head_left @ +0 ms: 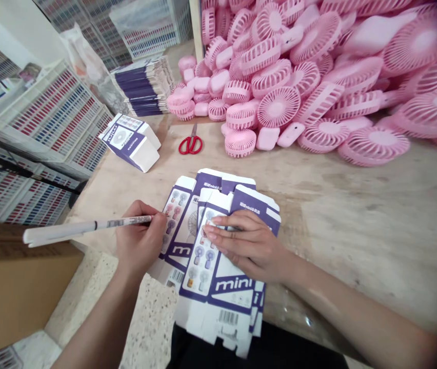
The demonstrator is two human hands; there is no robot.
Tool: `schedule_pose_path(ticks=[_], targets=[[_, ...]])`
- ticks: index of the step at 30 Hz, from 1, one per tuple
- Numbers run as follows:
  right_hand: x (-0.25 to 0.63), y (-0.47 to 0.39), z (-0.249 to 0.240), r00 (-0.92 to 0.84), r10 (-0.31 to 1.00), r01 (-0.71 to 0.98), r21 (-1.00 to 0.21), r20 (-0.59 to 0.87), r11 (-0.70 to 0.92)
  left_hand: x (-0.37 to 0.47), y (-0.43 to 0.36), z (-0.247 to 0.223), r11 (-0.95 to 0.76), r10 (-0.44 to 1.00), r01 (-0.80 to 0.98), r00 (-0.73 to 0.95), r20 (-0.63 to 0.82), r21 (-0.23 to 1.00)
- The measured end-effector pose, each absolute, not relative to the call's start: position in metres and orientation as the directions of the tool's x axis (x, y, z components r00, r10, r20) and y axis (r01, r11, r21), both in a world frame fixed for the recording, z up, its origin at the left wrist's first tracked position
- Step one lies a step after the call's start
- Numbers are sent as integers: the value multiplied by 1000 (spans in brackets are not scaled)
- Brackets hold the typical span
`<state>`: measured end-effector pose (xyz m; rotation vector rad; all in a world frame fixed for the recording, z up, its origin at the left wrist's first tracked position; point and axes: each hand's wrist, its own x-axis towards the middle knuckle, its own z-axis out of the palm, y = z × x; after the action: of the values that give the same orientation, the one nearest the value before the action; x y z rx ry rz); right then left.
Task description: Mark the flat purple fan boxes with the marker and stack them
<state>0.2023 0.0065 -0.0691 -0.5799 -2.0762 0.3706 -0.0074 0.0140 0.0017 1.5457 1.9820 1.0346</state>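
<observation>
Closed around a white pen (87, 229), my left hand (141, 238) is at the left edge of several flattened purple-and-white boxes (182, 220). The pen's tip is hidden behind my fingers. My right hand (249, 243) lies over the upper flat box (228, 284), fingers stretched out and pressed on its printed panel of small coloured fans. Large "mini" lettering and a barcode show on that box. The flat boxes overlap loosely at the table's front edge, their lower flaps sticking out past it above my lap.
Pink handheld fans (280, 105) are heaped across the back of the wooden table (357, 220). Red-handled scissors (191, 144), a folded-up box (132, 141) and a stack of flat boxes (143, 87) stand farther back. Slatted crates (57, 110) and a brown carton (22, 287) are to the left.
</observation>
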Motion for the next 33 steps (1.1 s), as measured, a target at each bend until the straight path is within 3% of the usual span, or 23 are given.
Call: schedule_pose_path(ticks=[3, 5, 8, 10, 12, 14, 19, 23, 25, 27, 29, 33], targets=[[202, 6, -69, -466, 538, 260, -472, 703, 842, -4, 14, 2, 93, 944, 659, -297, 146, 746], [202, 6, -69, -459, 539, 260, -474, 706, 841, -4, 15, 4, 100, 927, 539, -356, 119, 836], [202, 6, -69, -452, 542, 260, -476, 709, 840, -11, 22, 13, 163, 926, 197, -368, -81, 967], [202, 6, -69, -450, 539, 265, -470, 712, 842, -18, 27, 23, 312, 926, 90, -252, -282, 946], [202, 5, -69, -443, 538, 278, -460, 718, 843, -24, 30, 34, 486, 873, 120, -116, -474, 866], [201, 5, -69, -433, 532, 293, -444, 728, 847, -28, 30, 45, 564, 824, 167, -39, -566, 809], [201, 4, -67, -414, 506, 326, -396, 757, 858, -23, 15, 62, 529, 847, 107, -9, -531, 842], [202, 4, -67, -410, 524, 359, -397, 746, 845, -11, 3, 53, 611, 753, 114, 222, -619, 783], [203, 4, -68, -418, 529, 348, -408, 738, 844, -7, 4, 41, 503, 834, 155, 171, -525, 850], [202, 5, -69, -419, 533, 324, -427, 735, 844, -5, 9, 27, 271, 963, 216, -62, -263, 938], [202, 5, -70, -421, 537, 302, -445, 731, 843, -6, 14, 15, 113, 965, 317, -259, -29, 942], [203, 6, -70, -437, 546, 282, -467, 715, 838, -5, 16, 3, 72, 938, 437, -335, 87, 897]])
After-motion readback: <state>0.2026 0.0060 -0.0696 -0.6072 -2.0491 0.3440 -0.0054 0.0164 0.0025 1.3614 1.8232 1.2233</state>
